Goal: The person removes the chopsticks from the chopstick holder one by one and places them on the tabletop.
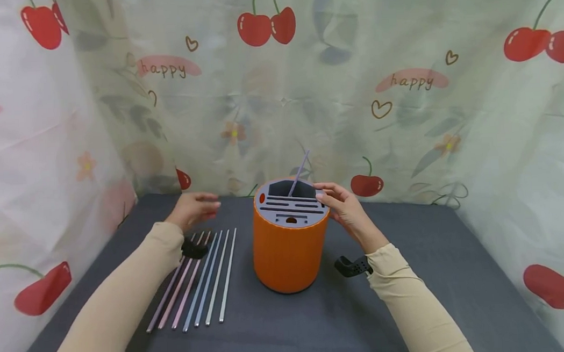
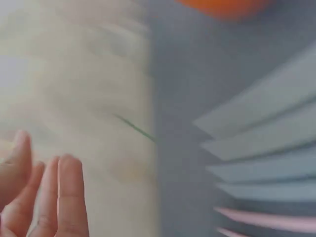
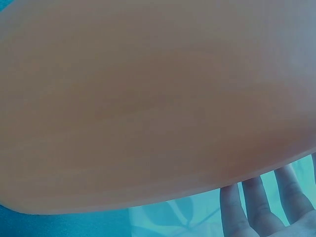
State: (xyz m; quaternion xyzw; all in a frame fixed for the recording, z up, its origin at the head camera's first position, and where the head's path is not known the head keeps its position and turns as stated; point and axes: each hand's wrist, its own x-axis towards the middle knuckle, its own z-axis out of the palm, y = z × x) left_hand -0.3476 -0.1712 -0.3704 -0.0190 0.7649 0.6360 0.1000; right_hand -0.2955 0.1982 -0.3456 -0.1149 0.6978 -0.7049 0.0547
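Right hand (image 1: 347, 209) rests straight fingers on the rim of the orange holder (image 1: 286, 251), mid-table; rigid, steady; grasp its wall. Left hand (image 1: 192, 209) hovers spread above thin, light, slippery chopsticks (image 1: 201, 278); pinch mid-length

grey table (image 1: 415, 297), orange holder (image 1: 287, 256), straws (image 1: 201, 280)

Sleeves: long, close-fitting, plain beige cloth on both arms, without print or seam marks, each ending at the wrist.
Left hand (image 1: 194, 208): bare, no ring or glove; four fingers (image 2: 69, 192) show in the left wrist view, nails short and plain.
Right hand (image 1: 344, 207): bare likewise, unadorned.
Left wrist mount (image 1: 194, 249): small black clip at the cuff's 5 o'clock edge.
Right wrist mount (image 1: 352, 266): matching black clip with ridged strap, at the cuff's 9 o'clock side.
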